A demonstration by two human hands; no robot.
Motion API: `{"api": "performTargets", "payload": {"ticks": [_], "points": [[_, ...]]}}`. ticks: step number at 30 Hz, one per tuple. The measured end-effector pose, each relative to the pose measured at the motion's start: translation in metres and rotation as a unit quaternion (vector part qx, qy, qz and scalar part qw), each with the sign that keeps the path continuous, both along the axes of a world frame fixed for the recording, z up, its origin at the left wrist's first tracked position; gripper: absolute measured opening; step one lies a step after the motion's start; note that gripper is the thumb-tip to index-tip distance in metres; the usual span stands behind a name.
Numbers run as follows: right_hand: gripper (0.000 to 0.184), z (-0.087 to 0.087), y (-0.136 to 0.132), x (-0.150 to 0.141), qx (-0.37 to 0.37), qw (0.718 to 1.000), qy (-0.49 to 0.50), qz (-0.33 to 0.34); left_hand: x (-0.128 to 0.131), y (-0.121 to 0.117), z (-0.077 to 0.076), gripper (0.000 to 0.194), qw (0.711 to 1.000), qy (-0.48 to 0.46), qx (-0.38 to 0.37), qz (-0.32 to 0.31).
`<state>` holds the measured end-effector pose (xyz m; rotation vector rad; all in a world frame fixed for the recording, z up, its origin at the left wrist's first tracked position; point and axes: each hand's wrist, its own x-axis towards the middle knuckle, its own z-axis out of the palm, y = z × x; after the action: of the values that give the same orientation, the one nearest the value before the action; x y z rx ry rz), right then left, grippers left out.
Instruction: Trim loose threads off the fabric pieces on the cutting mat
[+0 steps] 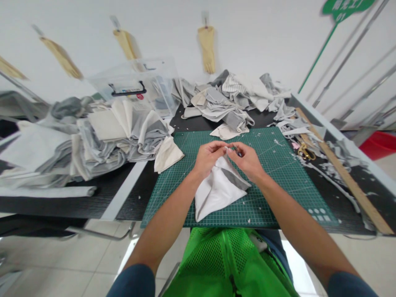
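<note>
A white and grey sewn fabric piece [213, 192] lies on the green cutting mat [278, 181], its far tip lifted off the mat. My left hand [210, 159] is closed, pinching that tip between thumb and fingers. My right hand [248, 161] is closed just beside it, thumb at the same tip. A small dark tool [236, 150], perhaps thread snips, shows between the right fingers; most of it is hidden in the hand. The fingertips of both hands nearly touch.
Stacked fabric pieces [117, 136] lie on the left, and a fabric heap [216, 101] at the back. Behind the left stack stands a clear plastic box [157, 95]. Gold-handled scissors [306, 152], scraps and a wooden ruler [349, 177] are on the right.
</note>
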<state>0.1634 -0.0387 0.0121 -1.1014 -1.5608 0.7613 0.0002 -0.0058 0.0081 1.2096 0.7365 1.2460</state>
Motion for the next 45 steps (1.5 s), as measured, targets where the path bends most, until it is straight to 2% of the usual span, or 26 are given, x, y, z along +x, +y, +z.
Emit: {"api": "performTargets", "payload": {"ticks": [4,8,10,11,13,16,18,22,25,28,33,35,38,40,45], "points": [[0.041,-0.004,0.003,-0.003,-0.008,0.999,-0.020,0.024,0.000,0.004,-0.002,0.031,0.999,0.005,0.005,0.037],[0.077,-0.015,0.006,-0.005,-0.020,0.997,-0.063,0.040,-0.001,0.010,-0.007,0.031,0.996,0.001,-0.013,0.087],[0.086,-0.020,0.007,-0.004,-0.028,0.995,-0.091,0.044,-0.001,0.012,-0.007,0.029,0.995,-0.001,-0.022,0.094],[0.085,-0.022,0.007,-0.003,-0.033,0.993,-0.100,0.044,-0.001,0.013,-0.007,0.027,0.995,-0.003,-0.025,0.094],[0.069,-0.023,0.009,-0.001,-0.034,0.994,-0.098,0.042,-0.002,0.014,-0.006,0.025,0.995,-0.014,-0.030,0.092],[0.040,-0.021,0.011,0.000,-0.022,0.997,-0.051,0.047,-0.006,0.015,-0.003,0.037,0.996,-0.018,-0.055,0.070],[0.033,-0.018,0.011,0.000,-0.026,0.999,-0.024,0.042,-0.011,0.014,-0.002,0.044,0.998,0.013,-0.062,0.031],[0.031,-0.020,0.014,0.001,-0.022,0.999,-0.021,-0.018,-0.020,0.010,-0.001,0.034,0.984,0.172,0.007,-0.053],[0.030,-0.026,0.015,0.001,0.000,0.997,-0.067,-0.049,-0.021,0.010,-0.001,0.016,0.957,0.279,0.052,-0.057],[0.028,-0.031,0.015,0.001,-0.008,0.989,-0.128,-0.071,-0.021,0.012,-0.003,0.012,0.952,0.296,0.064,-0.053],[0.024,-0.027,0.016,0.006,-0.009,0.972,-0.204,-0.118,-0.025,0.014,-0.004,0.029,0.952,0.277,0.037,-0.121],[0.024,-0.025,0.018,0.010,0.007,0.967,-0.223,-0.126,-0.028,0.014,-0.004,0.030,0.937,0.311,0.061,-0.148],[0.025,-0.022,0.022,0.018,0.026,0.964,-0.234,-0.127,-0.036,0.017,-0.005,0.023,0.896,0.391,0.118,-0.173],[0.027,-0.020,0.024,0.024,0.035,0.963,-0.225,-0.142,-0.044,0.021,-0.008,0.021,0.875,0.430,0.129,-0.178],[0.032,-0.018,0.028,0.037,0.026,0.955,-0.218,-0.199,-0.059,0.030,-0.008,0.015,0.869,0.457,0.097,-0.164]]}}
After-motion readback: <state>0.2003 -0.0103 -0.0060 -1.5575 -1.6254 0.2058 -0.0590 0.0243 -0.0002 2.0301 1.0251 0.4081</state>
